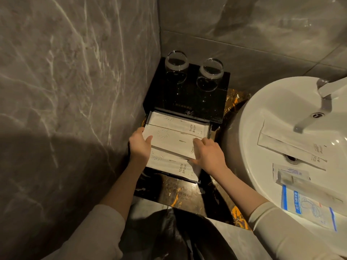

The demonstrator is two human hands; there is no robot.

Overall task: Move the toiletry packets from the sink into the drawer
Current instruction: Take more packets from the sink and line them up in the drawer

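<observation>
Both sleeves nearest lens. Left hand (pixel 139 145) and right hand (pixel 208 156), fingers loosely spread, gripping ends of comb packet (pixel 174 141) over open drawer (pixel 208 130), between two toothbrush packets. Other packets (pixel 293 145) lying in sink (pixel 262 102).

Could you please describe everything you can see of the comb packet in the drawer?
The comb packet is a long, flat, off-white paper sleeve with a faint dotted burst and dark lettering reading COMB near its right end. It lies slightly tilted across the open black drawer, overlapping the two toothbrush packets behind and in front. The left hand holds its left end, the right hand its right end.
</observation>
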